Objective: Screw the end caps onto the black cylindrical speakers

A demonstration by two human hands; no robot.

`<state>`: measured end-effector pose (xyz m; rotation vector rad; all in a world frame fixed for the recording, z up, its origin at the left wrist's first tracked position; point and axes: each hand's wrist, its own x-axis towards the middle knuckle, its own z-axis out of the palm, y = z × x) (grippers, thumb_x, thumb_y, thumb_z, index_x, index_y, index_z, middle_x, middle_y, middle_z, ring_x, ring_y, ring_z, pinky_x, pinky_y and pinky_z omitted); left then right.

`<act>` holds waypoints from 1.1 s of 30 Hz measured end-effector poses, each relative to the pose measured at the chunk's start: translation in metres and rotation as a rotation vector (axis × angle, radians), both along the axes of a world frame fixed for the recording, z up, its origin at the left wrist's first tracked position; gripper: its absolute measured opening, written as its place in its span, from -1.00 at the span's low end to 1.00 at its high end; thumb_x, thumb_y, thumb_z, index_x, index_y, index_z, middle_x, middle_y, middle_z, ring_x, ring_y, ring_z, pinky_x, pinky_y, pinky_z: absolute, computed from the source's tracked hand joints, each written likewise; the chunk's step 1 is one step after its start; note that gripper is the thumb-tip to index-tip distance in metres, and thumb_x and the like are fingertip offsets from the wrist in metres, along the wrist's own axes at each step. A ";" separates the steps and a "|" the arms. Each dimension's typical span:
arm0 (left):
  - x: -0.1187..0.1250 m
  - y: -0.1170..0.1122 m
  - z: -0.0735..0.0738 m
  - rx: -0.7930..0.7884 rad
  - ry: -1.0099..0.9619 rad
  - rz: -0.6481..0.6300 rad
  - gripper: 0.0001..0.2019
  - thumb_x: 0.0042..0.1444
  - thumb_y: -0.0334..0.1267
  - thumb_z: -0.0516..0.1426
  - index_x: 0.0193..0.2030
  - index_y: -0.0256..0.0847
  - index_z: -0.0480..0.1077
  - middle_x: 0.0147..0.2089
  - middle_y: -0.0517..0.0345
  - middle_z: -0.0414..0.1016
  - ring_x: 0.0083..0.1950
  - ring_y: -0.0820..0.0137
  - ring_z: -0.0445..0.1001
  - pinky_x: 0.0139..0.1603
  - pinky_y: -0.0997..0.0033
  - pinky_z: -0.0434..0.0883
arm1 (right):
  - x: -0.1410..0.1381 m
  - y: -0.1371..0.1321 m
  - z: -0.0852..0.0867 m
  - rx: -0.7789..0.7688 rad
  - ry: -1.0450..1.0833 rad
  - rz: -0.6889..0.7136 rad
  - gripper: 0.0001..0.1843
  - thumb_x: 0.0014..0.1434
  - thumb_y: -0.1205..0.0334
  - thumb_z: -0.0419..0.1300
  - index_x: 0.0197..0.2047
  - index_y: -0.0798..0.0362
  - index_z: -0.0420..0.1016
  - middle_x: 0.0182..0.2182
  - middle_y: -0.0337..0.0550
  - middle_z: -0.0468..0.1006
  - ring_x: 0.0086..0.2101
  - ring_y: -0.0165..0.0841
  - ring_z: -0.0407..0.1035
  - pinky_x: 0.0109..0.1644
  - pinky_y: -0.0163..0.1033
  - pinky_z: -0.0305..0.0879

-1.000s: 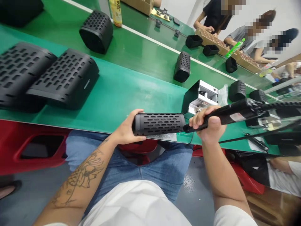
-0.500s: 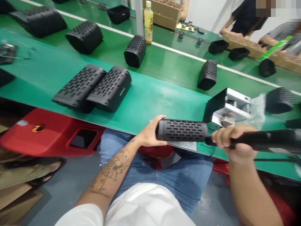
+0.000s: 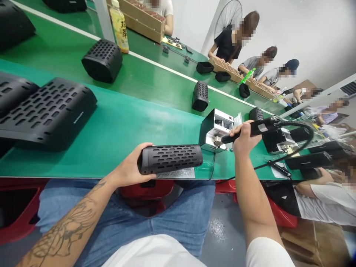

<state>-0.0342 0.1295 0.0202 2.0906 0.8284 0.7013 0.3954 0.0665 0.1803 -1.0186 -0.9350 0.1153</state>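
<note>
My left hand (image 3: 129,168) is closed around the left end of a black perforated housing (image 3: 174,157), which looks like a speaker shell. It lies on its side near the table's front edge, its slotted face showing. My right hand (image 3: 246,140) grips a black electric screwdriver (image 3: 263,127) with a thick cord. The screwdriver's tip points left at the front of a small black-and-silver screw feeder (image 3: 208,129); whether the two touch, I cannot tell. The feeder stands just beyond the housing's right end.
Two more housings (image 3: 55,111) sit at the left on the green table (image 3: 133,115). Others stand along the strip behind, near a yellow drink bottle (image 3: 120,27). A co-worker (image 3: 322,193) sits at the right; several people work across the table by long cardboard boxes (image 3: 228,68).
The screwdriver has left the housing's right end and is now up at the screw feeder. My left hand still holds the housing. The view has swung to the right.
</note>
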 end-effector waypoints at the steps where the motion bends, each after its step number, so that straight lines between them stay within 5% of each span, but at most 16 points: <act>1: 0.000 0.000 -0.002 0.009 -0.008 0.002 0.11 0.11 0.18 0.51 0.70 0.00 0.15 0.62 -0.18 0.46 0.56 -0.19 0.59 0.61 -0.17 0.57 | 0.005 0.004 -0.006 -0.019 -0.004 0.006 -0.44 0.19 -0.29 0.62 -0.28 -0.09 0.46 -0.65 -0.51 0.44 -0.70 -0.41 0.35 -0.55 -0.23 0.47; 6: 0.002 -0.002 -0.004 -0.010 -0.028 0.006 0.13 0.11 0.18 0.51 0.71 -0.01 0.12 0.64 -0.20 0.42 0.59 -0.19 0.56 0.65 -0.21 0.54 | 0.005 -0.005 -0.025 -0.093 0.006 0.030 -0.43 0.20 -0.32 0.59 -0.28 -0.10 0.44 -0.66 -0.53 0.42 -0.71 -0.40 0.34 -0.54 -0.18 0.51; 10: 0.003 -0.003 0.004 -0.057 -0.001 0.009 0.15 0.09 0.15 0.53 0.72 -0.03 0.12 0.66 -0.20 0.40 0.62 -0.20 0.52 0.67 -0.18 0.52 | -0.013 -0.026 -0.010 -0.088 0.016 0.049 -0.44 0.19 -0.32 0.61 -0.22 -0.08 0.50 -0.64 -0.51 0.46 -0.69 -0.41 0.37 -0.52 -0.22 0.51; 14: 0.005 -0.004 0.008 -0.091 0.008 0.012 0.20 0.05 0.15 0.54 0.74 -0.02 0.11 0.67 -0.20 0.39 0.62 -0.23 0.52 0.67 -0.19 0.52 | -0.055 -0.050 0.013 0.026 0.019 0.181 -0.45 0.28 -0.38 0.54 -0.13 -0.10 0.54 -0.61 -0.52 0.45 -0.69 -0.43 0.33 -0.53 -0.25 0.48; 18: 0.006 -0.005 0.011 -0.119 0.004 0.003 0.23 0.04 0.17 0.55 0.76 0.01 0.10 0.67 -0.18 0.40 0.62 -0.24 0.52 0.67 -0.23 0.51 | -0.110 -0.065 0.016 0.039 -0.051 0.428 -0.49 0.38 -0.41 0.46 -0.06 -0.15 0.55 -0.59 -0.52 0.45 -0.72 -0.43 0.28 -0.57 -0.27 0.44; 24: 0.007 -0.008 0.017 -0.149 -0.009 -0.008 0.22 0.03 0.11 0.55 0.76 -0.01 0.12 0.67 -0.17 0.39 0.58 -0.20 0.54 0.65 -0.15 0.52 | -0.161 -0.052 0.002 0.039 -0.018 0.630 -0.60 0.45 -0.26 0.47 -0.03 -0.13 0.57 -0.57 -0.48 0.50 -0.68 -0.43 0.35 -0.50 -0.25 0.55; 33: 0.009 -0.008 0.022 -0.151 -0.007 -0.026 0.22 0.01 0.11 0.57 0.74 0.00 0.14 0.66 -0.17 0.40 0.54 -0.20 0.58 0.62 -0.14 0.55 | -0.175 -0.037 0.002 -0.141 -0.044 0.712 -0.55 0.35 -0.15 0.57 -0.23 -0.11 0.45 -0.63 -0.49 0.47 -0.71 -0.43 0.33 -0.53 -0.25 0.52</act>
